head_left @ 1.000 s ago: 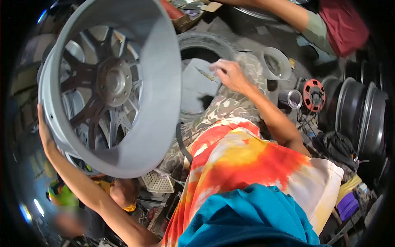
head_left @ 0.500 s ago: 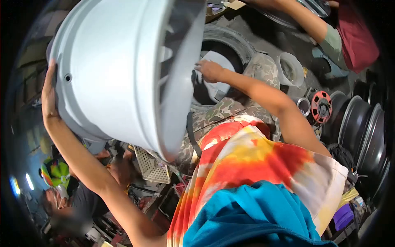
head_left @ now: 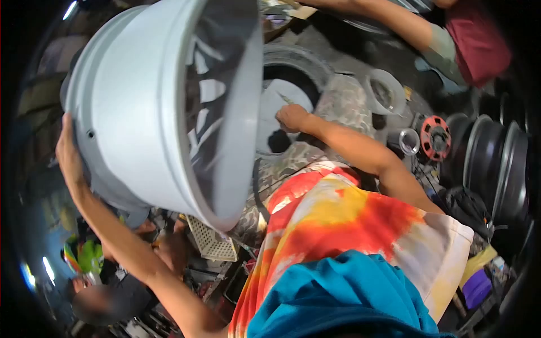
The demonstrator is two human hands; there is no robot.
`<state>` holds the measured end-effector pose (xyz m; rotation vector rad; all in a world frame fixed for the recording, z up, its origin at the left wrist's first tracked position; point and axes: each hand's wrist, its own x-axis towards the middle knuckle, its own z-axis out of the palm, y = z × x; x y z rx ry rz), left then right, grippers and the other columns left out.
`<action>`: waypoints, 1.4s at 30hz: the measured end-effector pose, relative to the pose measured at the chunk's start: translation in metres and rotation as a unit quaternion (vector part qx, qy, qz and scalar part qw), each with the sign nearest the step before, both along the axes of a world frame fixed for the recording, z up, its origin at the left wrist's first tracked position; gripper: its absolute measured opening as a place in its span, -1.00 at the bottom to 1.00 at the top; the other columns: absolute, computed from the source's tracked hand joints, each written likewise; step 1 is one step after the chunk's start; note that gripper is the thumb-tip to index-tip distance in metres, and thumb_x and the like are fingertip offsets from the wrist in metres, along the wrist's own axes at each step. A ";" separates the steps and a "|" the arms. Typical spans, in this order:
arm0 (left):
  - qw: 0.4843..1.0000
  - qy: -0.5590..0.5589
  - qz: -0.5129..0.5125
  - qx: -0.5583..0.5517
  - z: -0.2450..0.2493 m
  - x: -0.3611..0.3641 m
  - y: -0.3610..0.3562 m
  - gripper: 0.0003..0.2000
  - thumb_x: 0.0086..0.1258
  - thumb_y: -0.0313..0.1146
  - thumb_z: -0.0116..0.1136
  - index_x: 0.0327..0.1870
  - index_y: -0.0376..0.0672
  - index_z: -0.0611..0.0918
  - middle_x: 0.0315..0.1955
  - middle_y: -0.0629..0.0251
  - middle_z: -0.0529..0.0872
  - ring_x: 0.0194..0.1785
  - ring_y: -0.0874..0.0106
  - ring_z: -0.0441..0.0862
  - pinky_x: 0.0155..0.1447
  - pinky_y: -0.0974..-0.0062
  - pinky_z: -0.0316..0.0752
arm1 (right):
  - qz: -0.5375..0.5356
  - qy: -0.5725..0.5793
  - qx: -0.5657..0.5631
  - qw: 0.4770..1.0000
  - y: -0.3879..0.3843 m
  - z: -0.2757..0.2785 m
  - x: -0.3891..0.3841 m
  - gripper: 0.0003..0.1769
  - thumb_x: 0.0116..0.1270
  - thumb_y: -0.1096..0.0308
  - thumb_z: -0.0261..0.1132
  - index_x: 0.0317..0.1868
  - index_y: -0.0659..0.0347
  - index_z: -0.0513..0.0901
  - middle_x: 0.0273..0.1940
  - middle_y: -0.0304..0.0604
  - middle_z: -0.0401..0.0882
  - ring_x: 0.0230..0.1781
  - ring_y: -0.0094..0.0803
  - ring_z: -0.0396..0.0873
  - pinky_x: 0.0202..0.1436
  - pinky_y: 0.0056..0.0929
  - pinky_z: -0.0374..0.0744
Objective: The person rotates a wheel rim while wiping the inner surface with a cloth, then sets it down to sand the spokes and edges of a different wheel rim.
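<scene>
A large silver-grey wheel rim (head_left: 135, 101) fills the left of the view, tilted on its side with its spokes (head_left: 208, 93) partly showing through the open end. My left hand (head_left: 69, 149) grips its outer far-left edge, fingers partly hidden behind it. Over a pale flat sheet (head_left: 287, 90), my right hand (head_left: 293, 117) is closed around a thin, pointed tool (head_left: 285, 98), whose exact kind I cannot make out. The sheet lies across a tyre (head_left: 304, 59) beside my camouflage-clad leg (head_left: 345, 104).
A translucent bucket (head_left: 389, 93) stands right of my leg. Several dark wheel rims (head_left: 479, 152) line the right side, near a red-faced round part (head_left: 435, 138). A cream plastic basket (head_left: 211, 239) sits below the rim. Other people are at upper right and lower left.
My right hand has drawn back from near the wheel rim's open end, and the pointed tool now shows in it. The rim has shifted slightly left and down in view, showing more spokes.
</scene>
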<state>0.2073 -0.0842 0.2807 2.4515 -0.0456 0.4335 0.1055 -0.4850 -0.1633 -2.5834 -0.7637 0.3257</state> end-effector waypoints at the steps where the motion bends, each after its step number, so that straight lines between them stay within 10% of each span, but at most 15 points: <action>1: 0.996 -0.053 -0.010 0.074 -0.001 -0.001 0.001 -0.43 0.64 -0.03 0.07 0.39 -0.40 0.55 0.35 0.03 0.61 0.39 0.35 0.55 0.51 0.40 0.32 | -0.029 0.047 0.060 0.997 -0.018 0.017 -0.006 -0.85 0.25 0.30 0.27 -0.32 0.16 0.73 -0.31 0.12 0.74 -0.24 0.10 0.74 -0.13 0.01 0.65; 4: 0.946 -0.207 0.036 0.248 0.009 -0.051 -0.081 -0.49 0.67 -0.05 0.03 0.20 -0.42 0.68 0.18 0.00 0.73 0.24 0.29 0.67 0.37 0.43 0.50 | -0.187 -0.062 0.340 0.920 -0.080 0.106 -0.031 -0.76 0.33 0.32 0.25 -0.14 0.27 0.74 -0.22 0.15 0.72 -0.18 0.10 0.71 -0.07 -0.09 0.65; 7: 0.895 -0.362 -0.096 0.244 0.012 -0.089 -0.104 -0.59 0.67 -0.15 0.05 0.17 -0.36 0.70 0.10 -0.04 0.76 0.09 0.16 0.75 0.21 0.35 0.64 | -0.399 -0.082 0.322 0.855 -0.162 0.155 -0.063 -0.75 0.40 0.29 0.25 -0.07 0.24 0.76 -0.20 0.00 0.77 -0.21 -0.24 0.74 -0.10 -0.28 0.64; 9: 0.899 -0.296 -0.215 0.242 0.022 -0.144 -0.128 -0.68 0.66 -0.30 0.02 0.15 -0.36 0.68 0.02 -0.12 0.77 -0.01 0.11 0.79 0.17 0.18 0.69 | -0.486 -0.102 0.337 0.800 -0.226 0.130 -0.085 -0.76 0.43 0.27 0.26 -0.08 0.20 0.77 -0.23 -0.11 0.80 -0.26 -0.39 0.76 -0.15 -0.38 0.62; 10: 0.894 -0.087 -0.436 0.059 0.028 -0.157 -0.141 -0.69 0.65 -0.31 0.01 0.07 -0.40 0.67 -0.05 -0.15 0.77 -0.06 0.08 0.79 0.14 0.11 0.71 | -0.531 -0.057 0.250 0.807 -0.252 0.131 -0.103 -0.74 0.44 0.24 0.26 -0.07 0.21 0.77 -0.22 -0.06 0.79 -0.27 -0.30 0.77 -0.14 -0.31 0.64; 11: 0.779 0.131 -0.599 -0.131 0.034 -0.171 -0.153 -0.70 0.63 -0.32 0.00 -0.02 -0.44 0.66 -0.13 -0.18 0.78 -0.11 0.05 0.80 0.12 0.04 0.73 | -0.555 -0.051 0.092 0.825 -0.277 0.117 -0.119 -0.69 0.44 0.17 0.28 -0.06 0.22 0.77 -0.23 0.03 0.78 -0.24 -0.12 0.77 -0.11 -0.22 0.64; 13: 0.907 0.239 -0.322 -0.126 0.027 -0.250 -0.150 -0.73 0.54 -0.28 0.10 -0.19 -0.39 0.61 -0.30 -0.12 0.77 -0.21 0.08 0.81 0.03 0.03 0.74 | -0.524 -0.053 0.056 0.848 -0.289 0.092 -0.149 -0.69 0.40 0.17 0.26 -0.12 0.24 0.76 -0.22 0.13 0.75 -0.17 0.11 0.73 -0.03 -0.05 0.63; 15: 0.830 0.207 -0.508 0.100 0.032 -0.230 -0.242 -0.78 0.48 -0.32 0.14 -0.19 -0.37 0.59 -0.38 -0.13 0.76 -0.26 0.07 0.80 0.00 0.09 0.73 | -0.471 0.017 0.015 0.882 -0.277 0.074 -0.171 -0.74 0.34 0.24 0.26 -0.18 0.25 0.75 -0.18 0.18 0.74 -0.13 0.18 0.70 0.04 0.08 0.61; 17: 0.765 0.251 -0.572 -0.160 -0.036 -0.214 -0.245 -0.69 0.54 -0.41 0.09 0.11 -0.49 0.64 0.09 -0.22 0.70 0.17 -0.01 0.69 0.26 0.20 0.56 | -0.414 0.121 0.002 0.902 -0.261 0.044 -0.185 -0.74 0.33 0.22 0.28 -0.19 0.22 0.76 -0.19 0.22 0.74 -0.10 0.21 0.70 0.07 0.06 0.63; 19: 0.796 0.476 -0.364 -0.087 -0.057 -0.213 -0.288 -0.63 0.61 -0.28 0.00 0.19 -0.44 0.58 0.14 -0.24 0.65 0.26 -0.14 0.59 0.33 0.11 0.49 | -0.405 0.233 -0.110 0.877 -0.241 0.027 -0.191 -0.65 0.39 0.16 0.33 -0.05 0.30 0.70 -0.04 0.29 0.70 -0.04 0.24 0.67 0.11 0.07 0.63; 23: 0.878 0.317 -0.240 0.269 -0.223 -0.229 -0.251 -0.53 0.64 -0.15 -0.02 0.32 -0.37 0.55 0.30 -0.25 0.55 0.42 -0.25 0.41 0.51 0.02 0.27 | -0.443 0.241 -0.105 0.857 -0.234 -0.058 -0.213 -0.61 0.51 0.14 0.19 0.13 0.28 0.63 0.01 0.29 0.67 0.03 0.27 0.64 0.13 0.08 0.62; 29: 0.777 0.430 -0.088 0.452 -0.321 -0.269 -0.190 -0.37 0.62 0.05 -0.09 0.40 -0.38 0.50 0.44 -0.35 0.37 0.55 -0.27 0.23 0.57 -0.20 0.09 | -0.414 0.101 -0.165 0.890 -0.229 -0.102 -0.212 -0.76 0.53 0.33 0.07 0.01 0.20 0.64 0.23 0.17 0.54 0.14 0.09 0.61 0.12 -0.01 0.63; 39: 0.772 0.485 -0.145 0.383 -0.353 -0.242 -0.179 -0.30 0.67 0.10 -0.28 0.53 -0.37 0.35 0.60 -0.16 0.17 0.67 -0.15 0.01 0.68 -0.04 -0.10 | -0.356 0.188 -0.141 0.904 -0.263 -0.174 -0.204 -0.75 0.15 0.35 0.38 -0.16 0.26 0.69 -0.08 0.13 0.69 -0.01 0.14 0.68 0.01 0.04 0.67; 41: 0.758 0.584 -0.172 -0.236 -0.369 -0.229 -0.177 -0.35 0.66 0.04 -0.21 0.43 -0.43 0.47 0.54 -0.17 0.31 0.65 -0.03 0.14 0.68 0.23 -0.01 | -0.348 0.212 -0.123 0.905 -0.263 -0.173 -0.205 -0.74 0.10 0.33 0.42 -0.21 0.28 0.70 -0.13 0.17 0.72 -0.06 0.17 0.71 0.00 0.05 0.68; 42: 0.834 0.482 -0.198 -0.183 -0.364 -0.226 -0.186 -0.40 0.65 -0.03 -0.13 0.33 -0.48 0.55 0.48 -0.18 0.42 0.61 0.06 0.26 0.63 0.43 0.10 | -0.397 0.179 -0.076 0.897 -0.262 -0.164 -0.208 -0.75 0.07 0.33 0.45 -0.26 0.29 0.70 -0.17 0.20 0.73 -0.09 0.20 0.71 -0.01 0.04 0.68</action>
